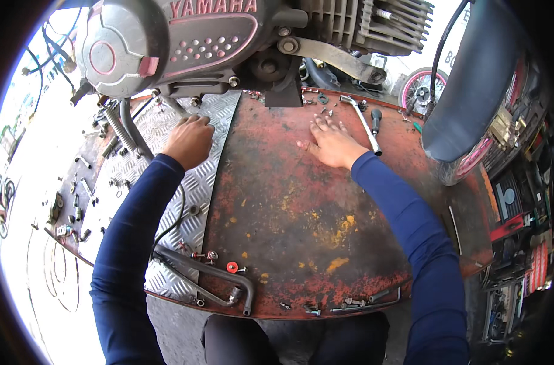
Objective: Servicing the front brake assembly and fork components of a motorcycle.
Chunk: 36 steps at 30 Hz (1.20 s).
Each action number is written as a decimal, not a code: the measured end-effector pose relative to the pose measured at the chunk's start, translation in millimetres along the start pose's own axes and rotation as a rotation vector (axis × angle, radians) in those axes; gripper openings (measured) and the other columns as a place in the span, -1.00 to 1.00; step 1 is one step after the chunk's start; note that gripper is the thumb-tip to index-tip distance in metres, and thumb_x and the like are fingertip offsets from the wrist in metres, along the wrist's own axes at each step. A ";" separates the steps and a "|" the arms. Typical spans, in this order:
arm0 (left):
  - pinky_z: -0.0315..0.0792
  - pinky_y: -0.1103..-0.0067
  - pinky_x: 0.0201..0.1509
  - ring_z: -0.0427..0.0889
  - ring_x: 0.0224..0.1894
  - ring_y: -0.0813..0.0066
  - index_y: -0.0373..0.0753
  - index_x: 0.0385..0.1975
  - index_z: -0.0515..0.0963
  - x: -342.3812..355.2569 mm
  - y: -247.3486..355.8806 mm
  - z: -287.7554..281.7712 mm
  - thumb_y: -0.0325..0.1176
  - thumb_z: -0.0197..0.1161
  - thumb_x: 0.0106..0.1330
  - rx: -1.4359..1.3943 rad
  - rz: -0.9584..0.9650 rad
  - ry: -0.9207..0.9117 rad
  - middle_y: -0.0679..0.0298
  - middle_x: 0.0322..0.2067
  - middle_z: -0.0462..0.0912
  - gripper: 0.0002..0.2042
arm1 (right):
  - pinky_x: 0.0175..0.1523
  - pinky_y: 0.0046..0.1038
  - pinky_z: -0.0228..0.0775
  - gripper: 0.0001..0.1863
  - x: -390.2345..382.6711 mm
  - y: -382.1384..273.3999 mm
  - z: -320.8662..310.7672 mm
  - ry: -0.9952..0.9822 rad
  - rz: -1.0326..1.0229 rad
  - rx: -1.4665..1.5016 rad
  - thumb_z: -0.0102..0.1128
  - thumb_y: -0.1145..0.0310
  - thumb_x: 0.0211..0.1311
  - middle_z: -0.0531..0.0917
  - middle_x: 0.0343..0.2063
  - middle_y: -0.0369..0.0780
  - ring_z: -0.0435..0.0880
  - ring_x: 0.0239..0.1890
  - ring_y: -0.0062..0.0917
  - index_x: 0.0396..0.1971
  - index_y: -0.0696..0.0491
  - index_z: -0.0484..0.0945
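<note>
My right hand (336,143) lies on the worn red bench top (277,176) with its fingers spread. Just beyond and to its right are a chrome socket wrench (365,126) and a dark-handled screwdriver (376,121). My left hand (190,141) is curled over the silver tread plate (189,176), below the engine; its fingers are folded under, so what they hold, if anything, is hidden. A metal tube (172,106) runs down close to its knuckles. Above both hands hangs a grey motorcycle engine (210,42) with a round side cover and a finned cylinder (392,27).
A bent dark metal lever (219,271) lies at the front left edge, beside a red round part (232,267). Several bolts (353,302) line the front edge. Loose fasteners (79,213) cover the left side. A motorcycle wheel (471,161) and fender (471,79) stand at right.
</note>
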State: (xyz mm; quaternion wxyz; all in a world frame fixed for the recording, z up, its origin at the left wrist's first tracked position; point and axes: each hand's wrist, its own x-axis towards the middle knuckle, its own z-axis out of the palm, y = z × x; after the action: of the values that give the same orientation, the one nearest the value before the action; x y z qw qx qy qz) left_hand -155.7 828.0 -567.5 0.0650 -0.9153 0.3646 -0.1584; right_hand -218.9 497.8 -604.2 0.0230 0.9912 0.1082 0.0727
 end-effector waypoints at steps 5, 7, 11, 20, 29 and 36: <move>0.32 0.38 -0.13 0.52 -0.25 0.25 -0.17 -0.45 0.51 -15.0 46.9 -33.2 -0.46 0.12 0.12 -0.269 -0.043 0.174 0.26 -0.40 0.48 -0.95 | -0.14 -0.28 0.43 -0.91 -31.1 -8.9 -26.3 0.416 -0.124 0.326 0.13 0.43 0.09 0.55 -0.24 -0.19 0.57 -0.25 -0.27 -0.40 0.10 0.50; 0.34 0.37 -0.24 0.54 -0.45 0.20 -0.23 -0.50 0.49 -31.2 77.7 -67.6 -0.38 0.24 0.14 -0.664 -0.102 0.072 0.24 -0.53 0.51 -0.91 | -0.32 -0.29 0.44 -0.88 -73.0 -21.7 -56.9 0.342 -0.083 0.477 0.14 0.34 0.15 0.58 -0.41 -0.20 0.60 -0.43 -0.31 -0.45 0.07 0.50; 0.39 0.43 -0.03 0.55 -0.15 0.16 -0.39 -0.31 0.55 -85.4 177.9 -144.1 -0.33 0.21 0.23 -1.234 -0.298 0.103 0.02 -0.21 0.54 -0.79 | -0.43 -0.48 0.40 -0.71 -183.3 -69.7 -105.9 0.399 0.388 1.100 0.16 0.17 0.24 0.61 -0.53 -0.19 0.62 -0.53 -0.43 -0.40 0.13 0.54; -0.02 0.29 0.38 0.13 0.34 0.25 -0.27 0.26 0.19 -211.0 401.8 -315.2 0.17 -0.27 0.38 -1.983 -1.110 -0.999 0.08 0.30 0.17 -0.34 | 0.34 -0.27 -0.02 -0.32 -432.6 -186.7 -355.6 0.374 1.001 1.625 -0.14 -0.06 0.33 0.21 0.27 -0.09 0.22 0.29 -0.22 0.23 0.17 0.17; 0.40 0.54 -0.52 0.54 -0.59 0.50 -0.34 -0.22 0.50 -259.6 457.6 -489.5 -0.39 0.15 0.28 -1.857 -0.353 -1.229 0.17 -0.41 0.64 -0.83 | 0.10 0.06 0.22 -0.66 -808.1 -281.9 -376.3 -0.229 1.569 0.754 0.09 0.10 0.15 0.53 -0.06 -0.16 0.44 0.08 -0.20 -0.15 -0.04 0.56; 0.46 0.33 -0.31 0.62 -0.37 0.32 -0.24 -0.26 0.60 -262.6 480.6 -421.0 -0.11 0.08 0.31 -0.070 1.008 -1.139 0.17 -0.48 0.62 -0.68 | -0.06 -0.22 0.44 -0.50 -1113.4 -478.2 -418.9 -0.374 2.619 0.624 0.18 -0.10 0.09 0.67 -0.39 -0.05 0.63 -0.24 -0.15 -0.46 0.13 0.65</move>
State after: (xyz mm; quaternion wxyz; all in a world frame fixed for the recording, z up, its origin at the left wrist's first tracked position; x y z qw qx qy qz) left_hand -788.3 658.4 -347.7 0.2785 -0.5800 0.6533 0.3991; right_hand -1457.8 734.3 -374.4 -0.2714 0.3250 -0.8979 -0.1206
